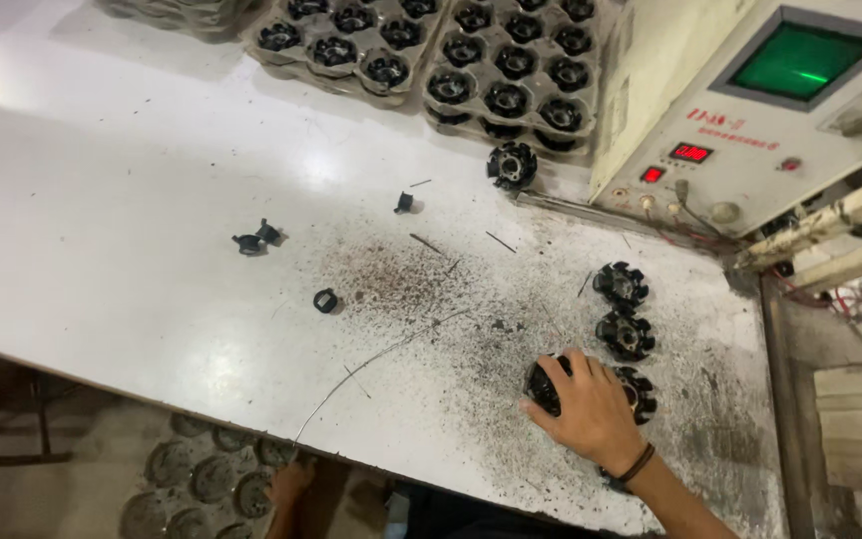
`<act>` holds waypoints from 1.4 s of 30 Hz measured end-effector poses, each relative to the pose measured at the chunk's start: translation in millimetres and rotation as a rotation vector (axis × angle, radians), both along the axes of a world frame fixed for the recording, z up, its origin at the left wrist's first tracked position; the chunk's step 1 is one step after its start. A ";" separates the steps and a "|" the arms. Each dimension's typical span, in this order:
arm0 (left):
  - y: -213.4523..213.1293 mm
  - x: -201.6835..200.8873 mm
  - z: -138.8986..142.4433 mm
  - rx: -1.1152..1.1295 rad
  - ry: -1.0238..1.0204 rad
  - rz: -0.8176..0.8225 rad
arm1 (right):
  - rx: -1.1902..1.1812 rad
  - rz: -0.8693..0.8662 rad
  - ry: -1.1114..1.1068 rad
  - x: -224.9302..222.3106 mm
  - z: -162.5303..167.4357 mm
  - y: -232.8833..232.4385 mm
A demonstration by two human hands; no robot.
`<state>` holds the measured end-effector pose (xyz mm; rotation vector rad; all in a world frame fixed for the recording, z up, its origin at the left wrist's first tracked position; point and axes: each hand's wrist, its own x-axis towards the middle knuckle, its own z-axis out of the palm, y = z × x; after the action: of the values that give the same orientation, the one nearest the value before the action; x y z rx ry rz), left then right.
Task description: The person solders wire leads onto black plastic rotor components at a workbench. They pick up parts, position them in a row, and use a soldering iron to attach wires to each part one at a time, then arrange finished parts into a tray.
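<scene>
Working at the scuffed white table [152, 250], dusted with dark grit beside the beige tester [750, 130] with its green screen, you have your right hand [591, 409] clamped, fingers curled, over a black toothed rotor [543, 387] near the front edge, touching a second one in a column of three [627, 334]. Your left hand [289, 484] hangs below the edge over grey moulded trays [202, 479]; its grip I cannot tell. Lifting that ribbed, round part looks like the step in hand, and it calls for a firm, level pinch.

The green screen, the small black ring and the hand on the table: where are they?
green screen [802, 60]: head view, middle of glass.
small black ring [325, 300]: head view, on its rim.
right hand [591, 407]: head view, back of hand.
</scene>
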<state>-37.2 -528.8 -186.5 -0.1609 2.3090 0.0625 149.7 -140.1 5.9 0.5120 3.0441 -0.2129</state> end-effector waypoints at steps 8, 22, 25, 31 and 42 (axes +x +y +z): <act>-6.6 -21.9 -37.1 -0.081 0.572 -0.025 | -0.100 -0.081 0.105 5.3 -32.6 -15.8; -4.3 -96.6 -31.1 -0.056 0.138 -0.056 | -0.221 -0.245 -0.328 -24.4 -45.5 -4.3; -12.4 -102.7 -37.7 -0.046 0.103 -0.029 | -0.233 -0.221 -0.276 -27.3 -54.7 1.4; -19.2 -113.4 -74.9 -0.041 0.066 -0.008 | -0.252 -0.170 -0.235 -31.7 -46.1 0.0; -181.2 -46.9 3.9 -0.014 0.552 0.603 | -0.119 0.061 -0.201 -49.7 -24.9 11.5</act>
<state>-84.2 -710.0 -182.6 -0.9441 2.7169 0.4426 100.1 -128.6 -19.1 0.4049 2.8263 -0.3176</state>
